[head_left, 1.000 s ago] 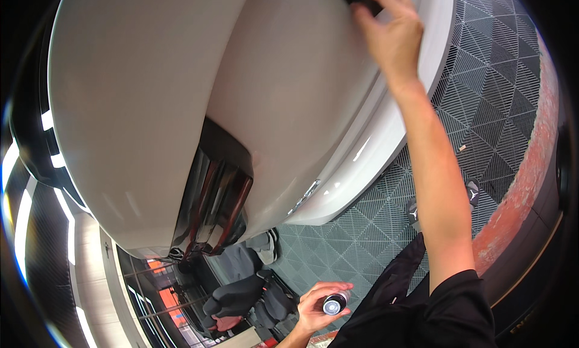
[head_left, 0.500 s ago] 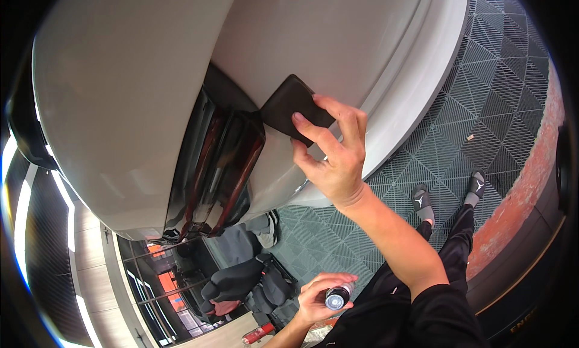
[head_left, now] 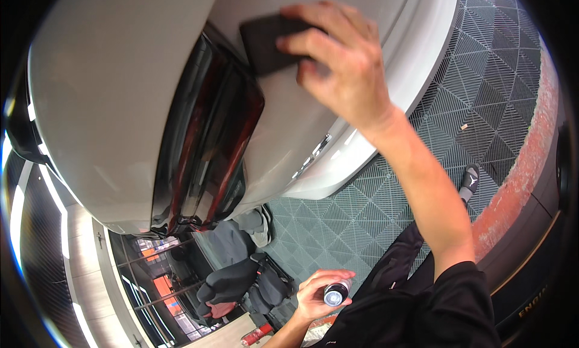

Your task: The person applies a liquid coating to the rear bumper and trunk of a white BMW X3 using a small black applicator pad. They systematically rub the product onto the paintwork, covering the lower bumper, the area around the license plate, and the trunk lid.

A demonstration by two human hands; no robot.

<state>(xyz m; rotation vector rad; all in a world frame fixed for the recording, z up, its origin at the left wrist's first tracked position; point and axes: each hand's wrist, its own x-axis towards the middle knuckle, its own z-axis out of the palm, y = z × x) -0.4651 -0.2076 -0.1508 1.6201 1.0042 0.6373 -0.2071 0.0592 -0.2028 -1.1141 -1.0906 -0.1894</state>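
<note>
My right hand [head_left: 347,61], blurred by motion, grips a flat dark sponge block [head_left: 271,43] between thumb and fingers. The block lies against the pale grey car body [head_left: 289,115], just beside the upper end of a dark red and black tail light [head_left: 208,127]. Down near my torso, my left hand [head_left: 316,296] is wrapped around a small bottle [head_left: 333,295]. Its round pale end, ringed in black, faces up toward me; most of the bottle's side is hidden by the fingers.
Grey grated tiles [head_left: 338,227] cover the floor, bordered by a worn red strip [head_left: 503,212] at right. Dark car seats [head_left: 232,287] stand at lower left, near a red cylinder [head_left: 256,335]. One of my sandalled feet [head_left: 470,179] shows at right.
My right hand has slid the sponge block upward and slightly left along the car body. My left hand keeps the bottle in nearly the same place. One foot has gone out of sight.
</note>
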